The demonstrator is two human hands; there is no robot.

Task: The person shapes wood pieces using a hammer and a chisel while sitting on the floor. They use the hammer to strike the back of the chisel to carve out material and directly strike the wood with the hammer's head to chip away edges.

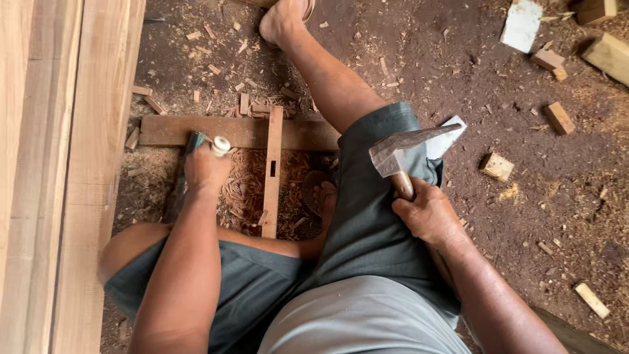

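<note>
Now your left hand (205,169) grips a chisel (216,144), seemingly set on the wooden plank (239,132). Your right hand (427,213) clenches a raised hammer (401,155) over your knee.

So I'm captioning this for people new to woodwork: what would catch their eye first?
The right hand raises a hammer with a wooden handle over the lap. Left of it, the left hand grips a chisel upright on a flat board. A slotted strip of wood crosses it, with wood shavings heaped beside it.
</note>
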